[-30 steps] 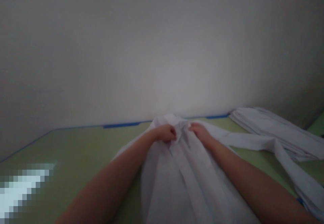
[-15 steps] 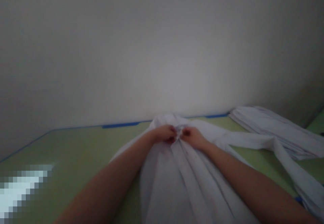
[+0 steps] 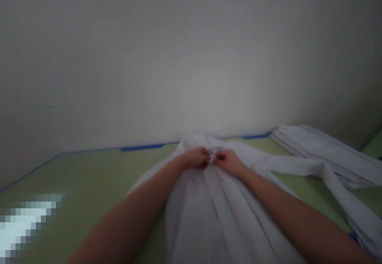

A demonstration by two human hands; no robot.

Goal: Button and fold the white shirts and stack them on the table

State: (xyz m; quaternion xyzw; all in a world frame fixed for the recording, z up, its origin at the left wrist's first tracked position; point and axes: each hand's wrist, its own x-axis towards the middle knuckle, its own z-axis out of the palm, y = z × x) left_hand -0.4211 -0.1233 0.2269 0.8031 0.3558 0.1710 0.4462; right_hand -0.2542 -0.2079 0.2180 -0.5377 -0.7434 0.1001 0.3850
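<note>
A white long-sleeved shirt (image 3: 193, 216) lies spread on the green table, its front running down toward me and one sleeve (image 3: 292, 164) stretched out to the right. Near its top, my left hand (image 3: 197, 157) pinches the cloth at the front opening. Close beside it, my right hand (image 3: 228, 161) is closed on the other edge of that opening. The fingertips of both hands almost meet. Dim light and blur hide whether a button sits between them.
Several white folded garments (image 3: 322, 148) are stacked at the back right, close to the sleeve. Blue tape (image 3: 143, 147) edges the green tabletop (image 3: 98, 180). A plain grey wall (image 3: 191, 57) rises directly behind. A pixelated bright patch (image 3: 26, 220) covers the lower left.
My left fingers have shifted slightly right, nearer to my right fingers. The shirt's front edge has moved a little with them; the rest looks the same.
</note>
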